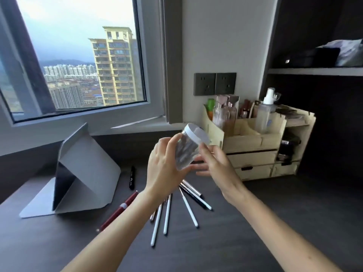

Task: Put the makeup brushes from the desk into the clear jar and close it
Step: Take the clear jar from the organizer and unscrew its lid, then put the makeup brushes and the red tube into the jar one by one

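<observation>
Head view: both hands raised over the dark tabletop [255, 222].
Jar: clear round plastic jar [185, 152] with white lid [197, 134] on, tilted, held aloft.
Left hand [165, 169]: fingers wrapped around jar body.
Right hand [218, 167]: fingers loosely spread beside lid; grip unclear.
Brushes: slim white- and dark-handled makeup brushes [176, 205] fanned below.
Risk: the tilted jar may slip when the lid is twisted.
</observation>
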`<action>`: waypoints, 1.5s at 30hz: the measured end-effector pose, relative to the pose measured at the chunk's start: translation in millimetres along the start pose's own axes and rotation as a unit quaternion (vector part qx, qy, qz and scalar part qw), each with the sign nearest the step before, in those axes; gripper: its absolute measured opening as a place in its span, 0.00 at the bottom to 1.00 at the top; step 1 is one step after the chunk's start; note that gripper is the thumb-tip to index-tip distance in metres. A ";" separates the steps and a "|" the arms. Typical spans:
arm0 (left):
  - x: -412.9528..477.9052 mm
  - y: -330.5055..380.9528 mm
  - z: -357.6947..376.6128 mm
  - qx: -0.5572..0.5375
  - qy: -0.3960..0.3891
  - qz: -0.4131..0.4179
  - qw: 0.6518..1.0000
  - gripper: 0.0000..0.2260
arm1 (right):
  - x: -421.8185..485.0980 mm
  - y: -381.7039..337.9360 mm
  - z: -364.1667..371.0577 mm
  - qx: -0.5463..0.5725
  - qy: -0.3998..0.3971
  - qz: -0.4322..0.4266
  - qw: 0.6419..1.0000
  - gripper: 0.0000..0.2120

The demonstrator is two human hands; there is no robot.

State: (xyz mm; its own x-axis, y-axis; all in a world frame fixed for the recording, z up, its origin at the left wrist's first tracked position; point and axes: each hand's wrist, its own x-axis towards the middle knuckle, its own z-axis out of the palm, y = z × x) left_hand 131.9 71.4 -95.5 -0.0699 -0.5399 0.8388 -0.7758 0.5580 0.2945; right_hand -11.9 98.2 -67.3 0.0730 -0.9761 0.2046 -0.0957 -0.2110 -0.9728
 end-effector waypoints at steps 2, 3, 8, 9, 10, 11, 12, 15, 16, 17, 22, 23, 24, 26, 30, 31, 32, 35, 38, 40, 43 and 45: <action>-25.1 -15.9 -13.8 0.047 -0.021 0.021 0.998 0.36 | -4.7 6.7 10.4 -0.059 -0.019 0.021 0.998 0.31; -36.5 -21.8 -20.9 0.072 -0.033 0.045 0.996 0.35 | -6.0 7.9 13.9 -0.083 -0.019 0.023 0.996 0.35; -73.3 -36.0 -57.0 0.121 -0.049 0.108 0.985 0.32 | -13.3 14.1 27.3 -0.227 -0.090 -0.055 0.968 0.26; -77.3 -37.1 -64.2 0.129 -0.045 0.117 0.984 0.31 | -16.9 16.1 28.8 -0.226 -0.116 -0.066 0.965 0.24; -79.4 -37.9 -70.3 0.140 -0.045 0.131 0.980 0.30 | -19.5 18.2 29.1 -0.220 -0.144 -0.069 0.962 0.24; -80.9 -39.3 -76.0 0.153 -0.052 0.148 0.976 0.29 | -21.7 21.1 28.6 -0.213 -0.172 -0.063 0.960 0.25; -81.1 -40.3 -81.0 0.164 -0.065 0.166 0.970 0.29 | -23.6 23.6 27.7 -0.205 -0.198 -0.053 0.957 0.26; -81.2 -43.6 -89.0 0.162 -0.113 0.184 0.963 0.30 | -28.1 31.2 25.3 -0.170 -0.241 -0.039 0.955 0.25; -81.2 -44.7 -89.6 0.130 -0.135 0.160 0.969 0.31 | -29.1 33.4 24.9 -0.168 -0.245 -0.051 0.954 0.23; -81.4 -45.0 -90.7 0.076 -0.156 0.119 0.978 0.33 | -30.7 34.3 25.0 -0.176 -0.244 -0.071 0.951 0.23; -88.3 -44.9 -96.5 -0.049 -0.224 -0.016 0.973 0.35 | -34.6 25.5 19.1 -0.226 -0.283 -0.143 0.921 0.22; -87.7 -46.1 -97.9 -0.069 -0.250 -0.052 0.965 0.35 | -33.9 24.2 17.2 -0.232 -0.305 -0.152 0.911 0.22; -87.3 -47.8 -98.5 -0.098 -0.278 -0.083 0.952 0.35 | -33.3 22.6 15.4 -0.240 -0.322 -0.162 0.901 0.23; -84.6 -51.1 -100.1 -0.189 -0.318 -0.150 0.917 0.34 | -31.7 17.2 11.4 -0.241 -0.327 -0.186 0.895 0.25; -79.1 -62.1 -111.7 -0.347 -0.216 -0.297 0.863 0.30 | -26.9 21.3 -9.7 -0.126 -0.190 -0.147 0.962 0.26; -79.4 -66.0 -114.4 -0.364 -0.177 -0.321 0.856 0.29 | -26.1 30.5 -17.3 -0.117 -0.150 -0.117 0.975 0.24; -80.4 -70.5 -116.0 -0.374 -0.142 -0.341 0.851 0.28 | -26.3 43.4 -24.5 -0.127 -0.121 -0.084 0.981 0.22; -84.6 -75.2 -115.0 -0.385 -0.066 -0.361 0.847 0.29 | -31.7 89.8 -41.5 -0.233 -0.048 -0.026 0.971 0.20; -87.2 -75.6 -107.1 -0.379 -0.020 -0.362 0.852 0.32 | -38.8 117.3 -50.2 -0.286 -0.005 0.004 0.958 0.18; -88.8 -77.1 -101.8 -0.380 -0.010 -0.365 0.850 0.37 | -40.4 126.4 -53.7 -0.328 -0.013 0.011 0.944 0.18; -91.0 -80.4 -98.3 -0.370 -0.005 -0.366 0.854 0.40 | -41.3 129.1 -58.1 -0.416 -0.067 0.043 0.906 0.15; -91.8 -83.5 -98.9 -0.375 0.011 -0.360 0.854 0.39 | -39.5 126.4 -57.1 -0.477 -0.094 0.030 0.873 0.15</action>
State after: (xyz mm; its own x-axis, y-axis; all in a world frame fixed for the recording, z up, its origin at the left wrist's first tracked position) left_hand 265.1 136.7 -151.8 0.2745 -0.9060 0.3222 0.0071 0.3370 0.9415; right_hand -83.7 107.2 -192.2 0.1924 -0.9802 0.0475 -0.8821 -0.1939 -0.4293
